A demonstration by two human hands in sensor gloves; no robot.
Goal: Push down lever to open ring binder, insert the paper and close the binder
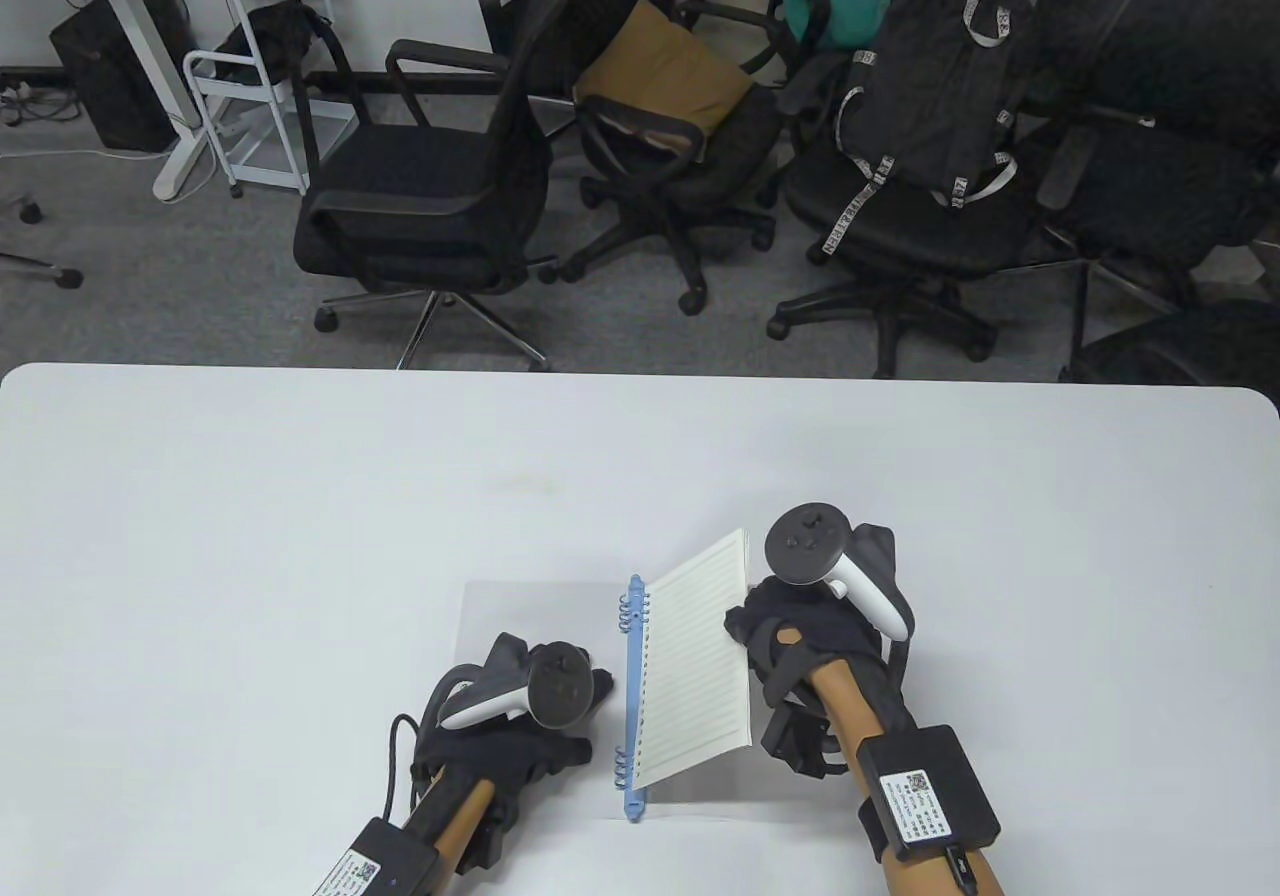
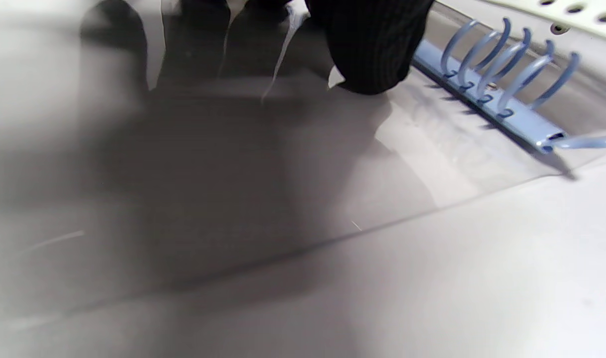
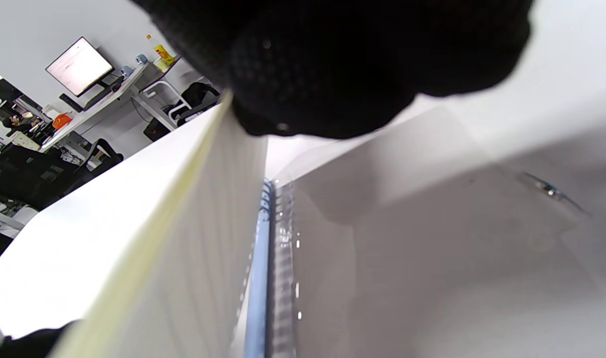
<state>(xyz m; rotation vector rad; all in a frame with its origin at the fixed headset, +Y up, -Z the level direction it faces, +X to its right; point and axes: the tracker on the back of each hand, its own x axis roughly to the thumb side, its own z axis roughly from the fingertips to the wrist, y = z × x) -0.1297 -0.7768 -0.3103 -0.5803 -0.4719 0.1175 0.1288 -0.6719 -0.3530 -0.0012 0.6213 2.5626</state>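
Note:
The ring binder lies open flat, its clear left cover (image 1: 510, 616) and blue ring spine (image 1: 632, 696) near the table's front. In the left wrist view the blue rings (image 2: 501, 59) rise as open arcs from the spine (image 2: 526, 122). My left hand (image 1: 585, 691) rests on the left cover just beside the spine, one gloved fingertip (image 2: 372, 54) pressing the cover. My right hand (image 1: 748, 636) grips the right edge of the lined paper stack (image 1: 695, 666). The stack is tilted, its punched edge down at the rings. The right wrist view shows the stack (image 3: 183, 238) slanting toward the spine (image 3: 258, 278).
The white table (image 1: 300, 496) stretches wide on all sides of the binder. The clear right cover (image 3: 432, 248) lies under the raised paper. Beyond the far edge stand several black office chairs (image 1: 420, 186) and a backpack (image 1: 940, 66).

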